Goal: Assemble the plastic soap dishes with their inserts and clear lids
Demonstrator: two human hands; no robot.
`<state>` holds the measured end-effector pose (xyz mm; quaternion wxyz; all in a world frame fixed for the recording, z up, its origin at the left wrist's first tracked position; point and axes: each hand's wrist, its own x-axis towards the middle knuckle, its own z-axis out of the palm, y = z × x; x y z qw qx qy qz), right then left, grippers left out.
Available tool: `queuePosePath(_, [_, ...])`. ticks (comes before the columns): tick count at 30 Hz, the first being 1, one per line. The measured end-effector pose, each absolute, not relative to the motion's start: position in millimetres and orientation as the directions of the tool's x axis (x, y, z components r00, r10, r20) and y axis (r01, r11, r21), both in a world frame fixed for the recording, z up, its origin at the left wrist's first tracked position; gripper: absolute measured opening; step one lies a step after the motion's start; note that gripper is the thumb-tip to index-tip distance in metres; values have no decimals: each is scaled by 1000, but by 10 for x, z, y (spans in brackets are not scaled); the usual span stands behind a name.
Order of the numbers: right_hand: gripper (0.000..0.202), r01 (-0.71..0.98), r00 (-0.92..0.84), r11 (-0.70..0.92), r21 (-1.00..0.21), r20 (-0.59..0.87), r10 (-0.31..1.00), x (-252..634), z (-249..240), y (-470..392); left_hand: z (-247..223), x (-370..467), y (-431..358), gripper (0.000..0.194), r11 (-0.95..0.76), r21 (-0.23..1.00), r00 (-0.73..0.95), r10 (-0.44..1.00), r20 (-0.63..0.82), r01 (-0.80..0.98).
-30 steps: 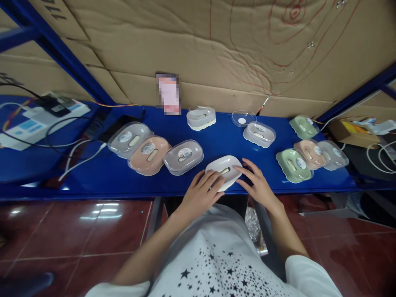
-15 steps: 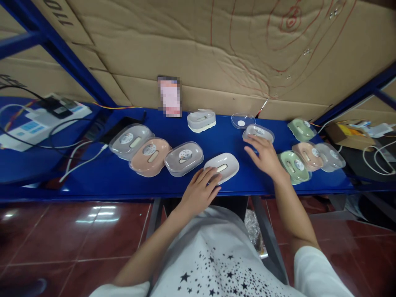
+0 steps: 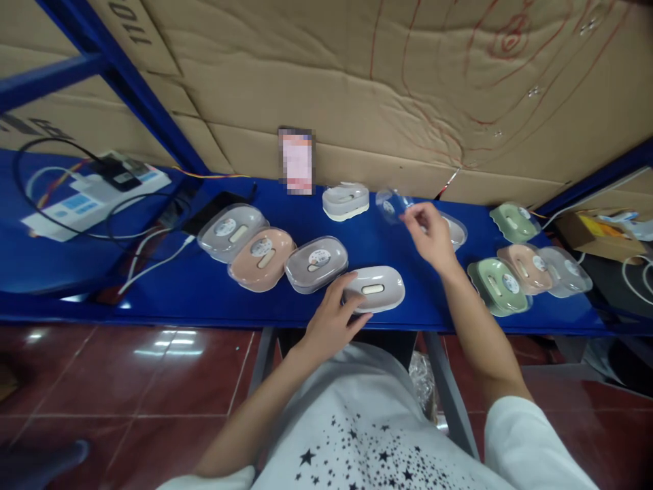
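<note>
My left hand (image 3: 334, 316) grips the left end of an uncovered pale grey dish (image 3: 390, 289) near the table's front edge. Raised above the table, my right hand (image 3: 431, 235) pinches the edge of a clear lid (image 3: 390, 204) with a round white sticker, which is tilted. Behind that hand, partly hidden, lies a covered grey dish (image 3: 456, 233). To the left of the uncovered dish are a covered grey dish (image 3: 326, 255), a pink one (image 3: 255, 269) and another grey one (image 3: 219, 238). A grey stack (image 3: 345, 199) stands farther back.
On the right sit green dishes (image 3: 513, 221), a pink dish (image 3: 533, 275) and a grey one (image 3: 571, 272). A phone-like object (image 3: 297, 163) leans on the cardboard (image 3: 357, 88). Cables and a power strip (image 3: 92, 201) are at the left, an open box (image 3: 596, 238) at the far right.
My right hand has moved off the covered grey dish and lifted the clear lid. My left hand has taken hold of the uncovered dish, now turned more sideways. The view has shifted slightly.
</note>
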<state>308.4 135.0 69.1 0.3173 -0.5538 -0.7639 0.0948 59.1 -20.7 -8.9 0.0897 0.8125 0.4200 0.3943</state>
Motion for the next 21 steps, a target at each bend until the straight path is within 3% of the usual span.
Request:
queuePosePath(1, [38, 634, -130, 374, -677, 383, 914, 3099, 677, 1128, -97, 589, -209, 32, -614, 500, 316, 768, 557, 610])
queuePosePath(3, [36, 342, -58, 296, -892, 294, 954, 3115, 607, 693, -110, 590, -212, 53, -568, 553, 275, 806, 525, 610])
queuePosePath(6, [38, 181, -11, 150, -972, 151, 989, 3099, 423, 197, -115, 596, -212, 77, -529, 592, 260, 837, 481, 608])
queuePosePath(10, [50, 364, 44, 161, -917, 189, 981, 3099, 239, -74, -97, 595, -210, 76, -565, 549, 332, 818, 469, 617])
queuePosePath(14, [42, 638, -8, 251, -728, 320, 947, 3201, 230, -107, -86, 592, -216, 69, -568, 553, 335, 817, 470, 609])
queuePosePath(17, [45, 721, -147, 330, -610, 331, 932, 3263, 241, -109, -92, 590, -218, 64, -559, 571, 330, 824, 460, 601])
queuePosePath(21, [56, 693, -401, 470, -546, 250, 881, 3239, 218, -124, -107, 573, -209, 65, -539, 601, 334, 841, 426, 590])
